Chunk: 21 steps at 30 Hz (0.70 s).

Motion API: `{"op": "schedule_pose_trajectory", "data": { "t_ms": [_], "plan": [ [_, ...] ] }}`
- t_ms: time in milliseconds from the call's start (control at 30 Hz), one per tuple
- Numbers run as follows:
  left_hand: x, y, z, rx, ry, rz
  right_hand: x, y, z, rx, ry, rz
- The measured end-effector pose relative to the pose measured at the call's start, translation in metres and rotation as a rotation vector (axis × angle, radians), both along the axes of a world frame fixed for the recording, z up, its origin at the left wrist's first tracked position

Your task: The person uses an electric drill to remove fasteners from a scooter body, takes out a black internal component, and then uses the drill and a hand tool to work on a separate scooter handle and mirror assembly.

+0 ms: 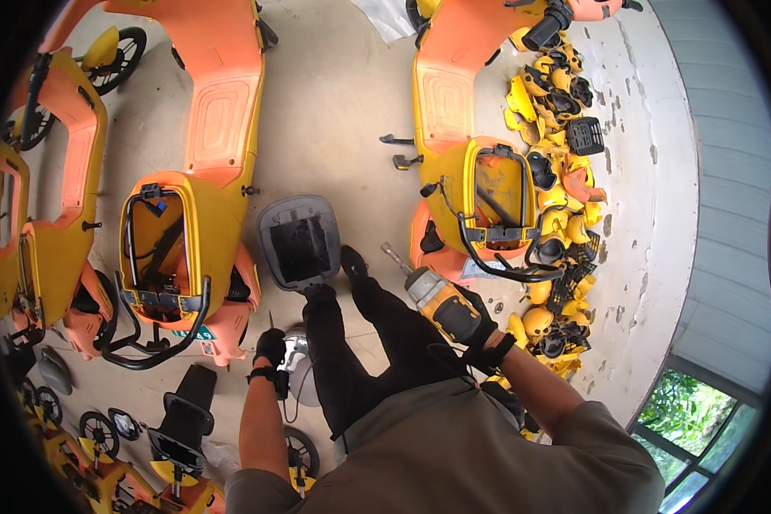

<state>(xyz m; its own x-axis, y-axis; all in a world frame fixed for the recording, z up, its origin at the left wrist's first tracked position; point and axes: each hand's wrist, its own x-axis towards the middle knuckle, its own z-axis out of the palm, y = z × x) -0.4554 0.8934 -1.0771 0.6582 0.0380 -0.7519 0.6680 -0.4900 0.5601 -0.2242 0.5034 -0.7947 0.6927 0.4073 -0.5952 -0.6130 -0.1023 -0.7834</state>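
Pale floor (343, 111) | scooter bay (192, 244): blue connector (157, 208) | right hand (481, 319): power driver (439, 300)

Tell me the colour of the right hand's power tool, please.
The power tool is yellow, black and grey; head view.

We see a yellow, black and grey power tool (442, 306), orange-and-yellow scooters (223, 120), yellow helmets (538, 321), black trousers (330, 351).

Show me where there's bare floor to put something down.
The widest free patch is the pale floor between the two nearest scooters, beyond the grey-rimmed panel. A smaller one lies between that panel and the right scooter, ahead of the drill. Crowded: the heap of yellow helmets at right, and the wheels at lower left.
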Motion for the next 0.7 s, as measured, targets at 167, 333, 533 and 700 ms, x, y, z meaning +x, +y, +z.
{"op": "schedule_pose_trajectory", "data": {
  "t_ms": [167, 333, 533, 700],
  "plan": [
    [-0.093, 0.006, -0.003, -0.156, -0.034, 0.032, 0.036, 0.036, -0.020, 0.511, 0.643, -0.381],
    [-0.090, 0.001, 0.110, -0.306, 0.440, 0.611, 0.072, 0.058, -0.079, -0.167, -0.499, 0.327],
    [-0.176, -0.030, 0.081, -0.501, 0.547, 1.291, 0.138, 0.141, -0.046, -0.269, -0.919, 0.528],
    [-0.135, -0.057, 0.142, -0.497, 0.463, 1.466, 0.197, 0.202, -0.011, -0.761, -1.279, 0.963]
  ]
}}
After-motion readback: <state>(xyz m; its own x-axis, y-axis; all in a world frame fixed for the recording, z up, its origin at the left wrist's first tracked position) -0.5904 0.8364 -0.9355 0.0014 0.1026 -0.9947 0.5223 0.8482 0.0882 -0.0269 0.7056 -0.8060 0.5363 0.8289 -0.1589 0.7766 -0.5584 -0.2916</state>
